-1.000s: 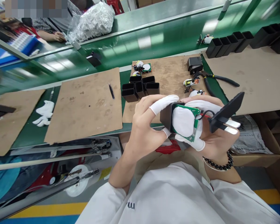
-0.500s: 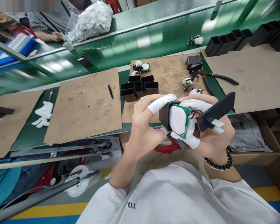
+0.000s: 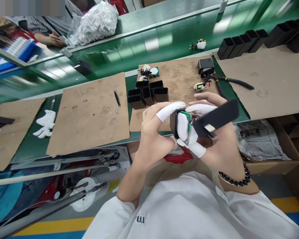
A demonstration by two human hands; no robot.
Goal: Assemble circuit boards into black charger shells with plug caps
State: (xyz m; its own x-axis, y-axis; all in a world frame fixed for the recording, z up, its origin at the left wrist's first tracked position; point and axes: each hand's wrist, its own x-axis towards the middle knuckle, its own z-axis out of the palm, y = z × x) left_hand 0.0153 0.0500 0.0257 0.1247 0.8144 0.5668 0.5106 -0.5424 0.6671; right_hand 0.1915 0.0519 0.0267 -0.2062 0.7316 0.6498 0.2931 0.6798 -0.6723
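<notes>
My left hand point(image 3: 155, 127), with white finger cots, is closed round a black plastic case point(image 3: 173, 123) held on its side. In my right hand point(image 3: 220, 141) is a green circuit board point(image 3: 189, 119) with a white pad point(image 3: 182, 126) on its face, gripped by white-covered fingers. The board's left end sits inside the mouth of the case. Wires run from the board to a black end cover point(image 3: 219, 116), which hangs tilted in front of my right hand with metal plug prongs point(image 3: 209, 128) on it. Part of the right fingers is hidden by the cover.
Several empty black cases point(image 3: 147, 94) stand on the cardboard ahead. Pliers point(image 3: 235, 82), a finished-looking black case point(image 3: 206, 67) and a loose board point(image 3: 201, 86) lie at right. Another board point(image 3: 198, 44) lies on the green belt. A black pen point(image 3: 117, 98) lies at left; a co-worker's hand point(image 3: 56, 39) shows beyond.
The circuit board has moved left, deeper into the case. My right hand and the black cover have shifted left with it, and the cover has turned. The board on the belt has slid left.
</notes>
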